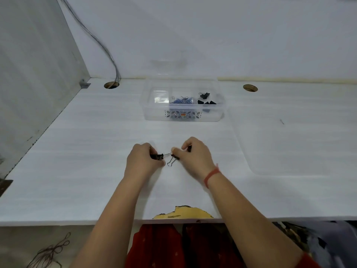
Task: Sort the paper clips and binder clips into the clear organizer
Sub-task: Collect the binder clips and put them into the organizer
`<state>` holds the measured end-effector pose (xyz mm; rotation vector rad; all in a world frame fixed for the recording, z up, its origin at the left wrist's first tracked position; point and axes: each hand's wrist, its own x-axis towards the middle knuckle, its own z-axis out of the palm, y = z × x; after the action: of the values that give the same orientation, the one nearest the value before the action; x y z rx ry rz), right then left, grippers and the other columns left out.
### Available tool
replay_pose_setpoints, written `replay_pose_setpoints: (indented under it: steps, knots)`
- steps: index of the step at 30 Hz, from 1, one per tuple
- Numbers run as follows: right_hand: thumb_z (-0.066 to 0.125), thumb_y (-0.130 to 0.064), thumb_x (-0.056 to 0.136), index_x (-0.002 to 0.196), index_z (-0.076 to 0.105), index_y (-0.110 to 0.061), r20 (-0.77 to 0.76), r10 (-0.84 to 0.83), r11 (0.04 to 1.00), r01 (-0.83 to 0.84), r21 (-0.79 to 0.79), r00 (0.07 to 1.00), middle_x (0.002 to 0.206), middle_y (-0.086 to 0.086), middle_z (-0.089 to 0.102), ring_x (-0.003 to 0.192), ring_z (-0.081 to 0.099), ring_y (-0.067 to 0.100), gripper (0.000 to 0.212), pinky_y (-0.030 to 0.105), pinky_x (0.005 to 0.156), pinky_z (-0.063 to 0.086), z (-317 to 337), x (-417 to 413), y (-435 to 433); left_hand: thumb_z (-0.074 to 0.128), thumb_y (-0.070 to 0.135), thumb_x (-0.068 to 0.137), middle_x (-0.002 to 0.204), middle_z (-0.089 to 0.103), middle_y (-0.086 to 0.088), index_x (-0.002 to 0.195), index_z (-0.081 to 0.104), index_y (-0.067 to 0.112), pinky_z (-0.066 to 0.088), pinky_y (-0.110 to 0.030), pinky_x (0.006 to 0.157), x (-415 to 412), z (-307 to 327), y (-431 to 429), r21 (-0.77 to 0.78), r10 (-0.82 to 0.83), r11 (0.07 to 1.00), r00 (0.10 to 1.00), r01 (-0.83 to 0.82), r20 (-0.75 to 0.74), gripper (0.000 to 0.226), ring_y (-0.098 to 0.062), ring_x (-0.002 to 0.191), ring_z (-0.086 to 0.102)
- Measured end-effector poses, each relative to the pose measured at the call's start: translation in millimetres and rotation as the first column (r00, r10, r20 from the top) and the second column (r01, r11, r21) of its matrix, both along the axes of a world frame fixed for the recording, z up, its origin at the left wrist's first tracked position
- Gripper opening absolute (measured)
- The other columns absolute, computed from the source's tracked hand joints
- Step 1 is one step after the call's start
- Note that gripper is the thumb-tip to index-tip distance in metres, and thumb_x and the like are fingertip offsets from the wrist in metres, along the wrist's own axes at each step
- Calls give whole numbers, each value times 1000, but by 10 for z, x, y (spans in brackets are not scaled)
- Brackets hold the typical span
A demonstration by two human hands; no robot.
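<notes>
Near the white surface's (77, 171) front edge, both hands' fingers pinch small black binder clips (174, 157), left hand (142, 160) and right hand (195, 156); next they must carry them to the clear plastic organizer's (182, 117) right compartment.

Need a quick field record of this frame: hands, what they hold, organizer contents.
left hand: shut on a black binder clip
right hand: shut on a second binder clip, wire handle hanging down
organizer: clear, far centre of the table
middle compartment: blue paper clips
right compartment: black binder clips
left compartment: contents unclear
</notes>
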<state>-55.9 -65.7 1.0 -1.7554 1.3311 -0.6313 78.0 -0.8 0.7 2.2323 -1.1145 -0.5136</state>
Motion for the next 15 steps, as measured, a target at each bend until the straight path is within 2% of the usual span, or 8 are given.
replay_pose_setpoints:
  steps: [1, 3, 5, 7, 9, 11, 13, 15]
  knots:
    - [64, -43, 80, 91, 51, -16, -181, 55, 990, -78, -121, 982, 83, 1, 60, 73, 52, 21, 32, 28, 59, 34, -21, 57, 32, 74, 22, 68, 91, 60, -5, 78, 55, 15, 31, -20, 52, 3, -14, -5, 13, -22, 1000, 998, 21, 57, 22, -21, 77, 53]
    - [56, -42, 86, 102, 47, -10, -409, 115, 949, -222, -223, 905, 95, 8, 65, 79, 56, 28, 36, 30, 61, 35, -28, 165, 76, 67, 21, 74, 86, 59, -5, 75, 52, 15, 28, -20, 50, 2, -30, 0, 4, -39, 999, 992, 39, 123, 16, -21, 74, 50]
    - [52, -37, 89, 102, 48, -7, -471, 153, 934, -283, -219, 869, 100, 13, 67, 89, 60, 33, 33, 31, 62, 35, 6, 220, 79, 63, 19, 76, 84, 61, -4, 75, 52, 15, 29, -20, 51, -3, -47, 14, -25, -32, 999, 991, 36, 133, 11, -21, 73, 51]
    - [54, -33, 88, 97, 51, -9, -455, 246, 927, -345, -146, 856, 100, 12, 67, 94, 60, 32, 26, 30, 64, 36, 38, 194, 58, 59, 17, 78, 79, 64, -5, 73, 51, 16, 32, -23, 51, -2, -51, 37, -49, -16, 999, 996, 21, 89, 9, -21, 70, 53]
    - [57, -32, 86, 97, 51, -11, -432, 323, 916, -393, -81, 842, 102, 10, 65, 94, 59, 29, 24, 30, 66, 39, 86, 122, 49, 55, 15, 78, 68, 62, -4, 70, 47, 15, 35, -28, 51, 23, -32, 74, -82, 24, 996, 998, -28, -50, 11, -21, 59, 54]
    - [57, -31, 87, 106, 51, -9, -443, 340, 913, -403, -55, 830, 103, 9, 62, 92, 57, 27, 30, 31, 69, 42, 115, 56, 59, 55, 13, 77, 61, 58, -5, 72, 48, 12, 35, -26, 50, 71, 6, 118, -121, 67, 987, 964, -101, -257, 9, -20, 49, 49]
    - [49, -26, 90, 106, 47, -7, -529, 297, 904, -413, -113, 795, 100, 12, 59, 92, 56, 30, 25, 32, 69, 41, 106, 37, 97, 57, 8, 76, 69, 59, -12, 75, 52, 10, 32, -24, 46, 118, 53, 175, -162, 80, 968, 847, -192, -525, 5, -19, 49, 44]
    - [39, -21, 93, 109, 44, -7, -646, 218, 875, -440, -203, 731, 102, 14, 57, 93, 57, 33, 22, 33, 67, 35, 82, 63, 145, 56, 3, 78, 81, 63, -14, 76, 54, 8, 30, -22, 41, 129, 82, 223, -211, 47, 930, 667, -302, -744, 6, -16, 49, 40]
